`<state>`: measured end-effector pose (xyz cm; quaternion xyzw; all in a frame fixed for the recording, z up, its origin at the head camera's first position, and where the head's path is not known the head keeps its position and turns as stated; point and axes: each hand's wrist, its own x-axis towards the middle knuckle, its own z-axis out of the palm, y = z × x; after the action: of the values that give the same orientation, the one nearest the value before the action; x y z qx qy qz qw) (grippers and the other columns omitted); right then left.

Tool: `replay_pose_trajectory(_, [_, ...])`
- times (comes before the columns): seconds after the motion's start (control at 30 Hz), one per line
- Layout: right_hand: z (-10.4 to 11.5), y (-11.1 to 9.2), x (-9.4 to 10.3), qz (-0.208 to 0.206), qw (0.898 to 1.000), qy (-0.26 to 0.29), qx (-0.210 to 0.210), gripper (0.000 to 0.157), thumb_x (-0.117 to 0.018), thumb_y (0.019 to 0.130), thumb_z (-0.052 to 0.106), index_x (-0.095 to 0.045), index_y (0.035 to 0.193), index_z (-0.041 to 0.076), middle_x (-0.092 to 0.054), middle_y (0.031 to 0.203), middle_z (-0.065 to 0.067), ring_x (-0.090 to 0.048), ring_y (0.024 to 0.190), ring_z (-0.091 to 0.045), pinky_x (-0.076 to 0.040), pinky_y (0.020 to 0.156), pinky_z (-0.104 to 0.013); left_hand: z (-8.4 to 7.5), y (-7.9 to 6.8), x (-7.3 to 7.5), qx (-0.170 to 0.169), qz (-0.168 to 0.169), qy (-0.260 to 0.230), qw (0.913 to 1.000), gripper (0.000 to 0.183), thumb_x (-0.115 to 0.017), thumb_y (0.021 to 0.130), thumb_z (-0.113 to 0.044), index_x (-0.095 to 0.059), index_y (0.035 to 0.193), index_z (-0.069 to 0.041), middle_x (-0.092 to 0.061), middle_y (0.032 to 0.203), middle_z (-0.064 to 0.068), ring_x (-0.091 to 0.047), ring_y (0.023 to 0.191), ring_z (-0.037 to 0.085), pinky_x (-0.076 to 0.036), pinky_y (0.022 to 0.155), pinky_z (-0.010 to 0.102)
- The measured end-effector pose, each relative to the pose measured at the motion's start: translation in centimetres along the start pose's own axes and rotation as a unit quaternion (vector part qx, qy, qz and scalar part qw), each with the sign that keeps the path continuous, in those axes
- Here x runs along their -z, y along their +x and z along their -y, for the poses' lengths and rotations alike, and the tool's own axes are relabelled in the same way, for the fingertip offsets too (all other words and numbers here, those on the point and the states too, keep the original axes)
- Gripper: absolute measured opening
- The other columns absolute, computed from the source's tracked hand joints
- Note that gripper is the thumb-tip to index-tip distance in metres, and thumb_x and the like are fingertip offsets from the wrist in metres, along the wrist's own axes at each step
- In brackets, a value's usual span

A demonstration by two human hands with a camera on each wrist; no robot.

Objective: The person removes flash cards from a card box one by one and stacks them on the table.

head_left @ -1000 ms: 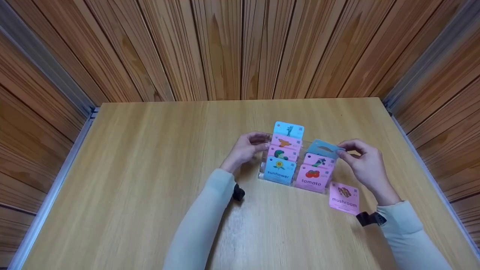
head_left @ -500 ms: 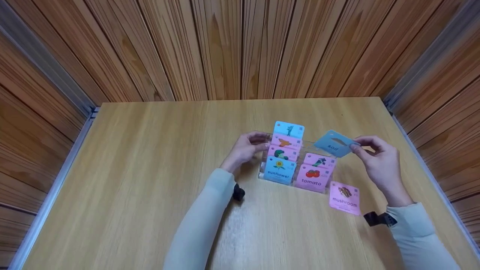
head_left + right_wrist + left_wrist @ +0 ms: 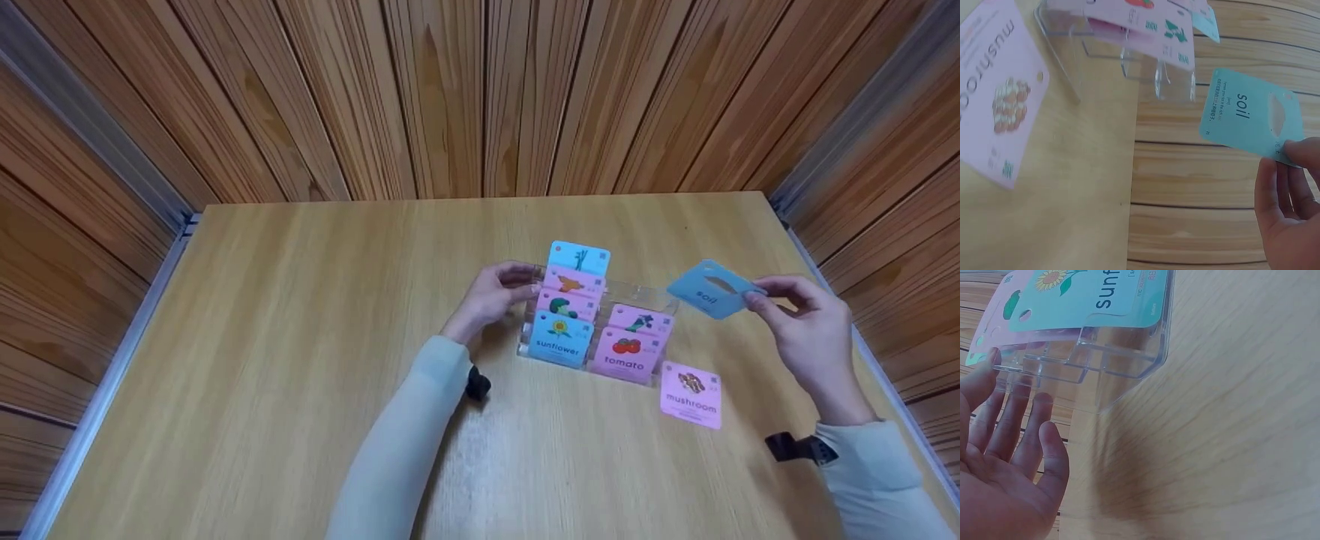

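Observation:
Pinched by its corner between thumb and fingers, a blue "soil" flash card (image 3: pixel 711 291) hangs above the table from my right hand (image 3: pixel 810 337). In the right wrist view the soil card (image 3: pixel 1247 115) shows its printed face. My left hand (image 3: pixel 491 300) grips the left side of a clear stepped card stand (image 3: pixel 641 295), thumb at the near side and other fingers partly behind. On the stand's left column stand a blue sunflower card (image 3: pixel 561 341) and several others behind it. The right column bears a pink tomato card (image 3: pixel 626 356) and one pink card (image 3: pixel 640 321) behind; its rear steps show bare.
A pink mushroom card (image 3: pixel 691 396) lies on the wooden table (image 3: pixel 262 360) just right of the stand's front corner. Wood-plank walls (image 3: pixel 435 97) rise beyond the table's back edge and at both sides.
My right hand has drawn the soil card off the right column's rear and carried it rightward, away from the stand. The left hand and stand stay almost where they were.

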<state>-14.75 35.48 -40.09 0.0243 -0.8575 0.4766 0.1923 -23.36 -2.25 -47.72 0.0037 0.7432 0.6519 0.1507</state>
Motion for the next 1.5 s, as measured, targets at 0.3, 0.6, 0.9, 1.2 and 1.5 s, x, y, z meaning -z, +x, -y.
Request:
replay_pose_trajectory(0.3, [-1.3,-0.6,1.3,0.015,0.999,-0.010,-0.028,0.025,-0.068,0.093,0.005,-0.065,0.115,-0.008,-0.066,0.102,0.006,-0.063,0.090,-0.004,-0.049,0.075,-0.010,-0.1,-0.1,0.1,0.011,-0.001,-0.003,0.9999,0.025,-0.072,0.093,-0.024,-0.069,0.116,-0.033,-0.067,0.113,-0.011,-0.060,0.108,0.012,-0.043,0.095,0.043])
replay_pose_trajectory(0.6, [-2.7,-1.3,1.8,0.043,0.998,-0.010,-0.048,0.026,-0.067,0.094,0.006,-0.065,0.118,-0.005,-0.065,0.103,0.006,-0.064,0.086,-0.004,-0.049,0.073,-0.012,-0.1,0.0,0.0,0.003,0.002,0.001,1.0000,0.026,-0.071,0.093,-0.022,-0.068,0.116,-0.033,-0.067,0.113,-0.012,-0.060,0.108,0.011,-0.044,0.095,0.041])
replay_pose_trajectory(0.9, [-3.8,-2.1,2.1,0.068,0.996,-0.005,-0.057,0.026,-0.066,0.095,0.004,-0.065,0.118,-0.006,-0.065,0.103,0.003,-0.065,0.084,-0.005,-0.051,0.071,-0.012,0.0,0.1,0.1,-0.023,0.013,-0.011,0.9996,0.026,-0.073,0.092,-0.017,-0.069,0.116,-0.028,-0.068,0.112,-0.009,-0.062,0.107,0.011,-0.043,0.100,0.041])
replay_pose_trajectory(1.2, [-4.6,-2.8,1.8,0.112,0.991,-0.027,-0.061,0.024,-0.068,0.095,0.008,-0.066,0.114,-0.006,-0.065,0.097,0.005,-0.061,0.084,-0.006,-0.051,0.070,-0.014,0.1,0.0,0.1,-0.018,0.012,-0.012,0.9997,0.026,-0.072,0.093,-0.017,-0.069,0.116,-0.028,-0.068,0.113,-0.009,-0.062,0.107,0.011,-0.043,0.101,0.043])
replay_pose_trajectory(1.5, [-5.9,-3.2,1.3,0.190,0.980,-0.019,-0.062,0.022,-0.068,0.092,0.000,-0.065,0.111,-0.011,-0.068,0.095,0.001,-0.063,0.080,-0.005,-0.055,0.068,-0.021,0.0,0.0,0.1,-0.012,0.011,-0.008,0.9998,0.026,-0.071,0.093,-0.019,-0.068,0.116,-0.030,-0.067,0.113,-0.010,-0.061,0.107,0.011,-0.043,0.100,0.043])
